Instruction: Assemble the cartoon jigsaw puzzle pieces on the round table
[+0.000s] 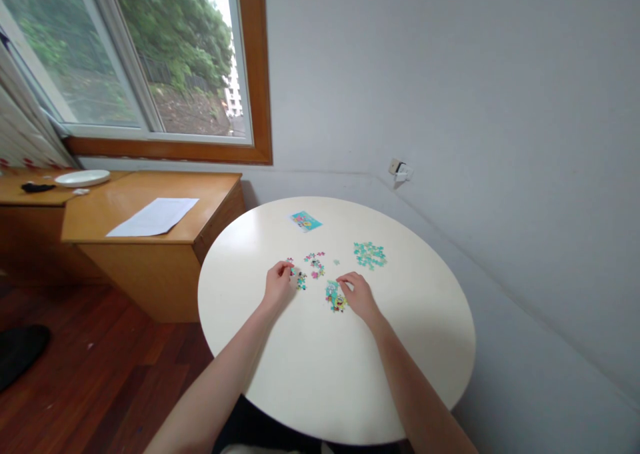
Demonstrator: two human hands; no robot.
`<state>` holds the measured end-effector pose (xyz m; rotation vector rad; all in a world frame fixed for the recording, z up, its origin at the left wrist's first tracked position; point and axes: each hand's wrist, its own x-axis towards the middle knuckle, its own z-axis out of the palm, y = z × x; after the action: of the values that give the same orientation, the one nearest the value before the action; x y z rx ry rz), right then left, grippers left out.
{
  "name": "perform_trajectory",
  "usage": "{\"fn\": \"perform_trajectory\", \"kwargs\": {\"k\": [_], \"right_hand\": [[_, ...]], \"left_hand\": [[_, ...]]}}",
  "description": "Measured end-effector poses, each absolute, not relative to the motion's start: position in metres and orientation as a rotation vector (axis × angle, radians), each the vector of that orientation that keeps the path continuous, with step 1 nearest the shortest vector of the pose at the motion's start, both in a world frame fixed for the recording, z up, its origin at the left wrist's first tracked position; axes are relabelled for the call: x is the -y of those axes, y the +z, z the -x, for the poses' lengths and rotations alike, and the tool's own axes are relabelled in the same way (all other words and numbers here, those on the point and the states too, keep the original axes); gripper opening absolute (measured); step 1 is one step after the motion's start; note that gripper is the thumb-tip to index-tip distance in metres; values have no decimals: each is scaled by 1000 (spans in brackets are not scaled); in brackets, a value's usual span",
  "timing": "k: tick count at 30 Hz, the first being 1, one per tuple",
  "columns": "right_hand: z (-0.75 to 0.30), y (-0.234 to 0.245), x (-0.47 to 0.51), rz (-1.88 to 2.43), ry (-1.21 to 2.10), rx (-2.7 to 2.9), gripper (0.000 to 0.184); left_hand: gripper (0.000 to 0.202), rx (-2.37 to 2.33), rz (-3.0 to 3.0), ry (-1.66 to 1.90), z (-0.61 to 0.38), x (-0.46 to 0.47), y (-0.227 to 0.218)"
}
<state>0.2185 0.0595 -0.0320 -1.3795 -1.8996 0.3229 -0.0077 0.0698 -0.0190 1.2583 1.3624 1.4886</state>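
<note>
Partly joined jigsaw puzzle pieces, teal with a yellow cartoon face, lie on the round white table. At their upper right edge is my right hand, thumb and forefinger pinched together. My left hand is closed in a pinch at the left side of some loose multicoloured puzzle pieces. Whatever either pinch holds is too small or hidden to make out. Pink and dark pieces are scattered between and beyond the hands.
Teal puzzle pieces form a heap to the right, and one pale piece lies apart. A small picture card rests toward the far edge. Left of the table, a wooden desk carries paper sheets and a white plate.
</note>
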Motion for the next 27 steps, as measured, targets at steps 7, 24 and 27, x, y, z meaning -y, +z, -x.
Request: {"fn": "perform_trajectory", "kwargs": {"k": [7, 24, 27], "right_hand": [[-219, -33, -60, 1379, 319, 1892, 18], [-219, -34, -61, 1376, 317, 1890, 17], [-219, -34, -61, 1382, 316, 1894, 18]], "left_hand": [[13, -1360, -1264, 1479, 8, -69, -20], [13, -1372, -1335, 1468, 8, -72, -22], [14, -1378, -1328, 1465, 7, -71, -22]]}}
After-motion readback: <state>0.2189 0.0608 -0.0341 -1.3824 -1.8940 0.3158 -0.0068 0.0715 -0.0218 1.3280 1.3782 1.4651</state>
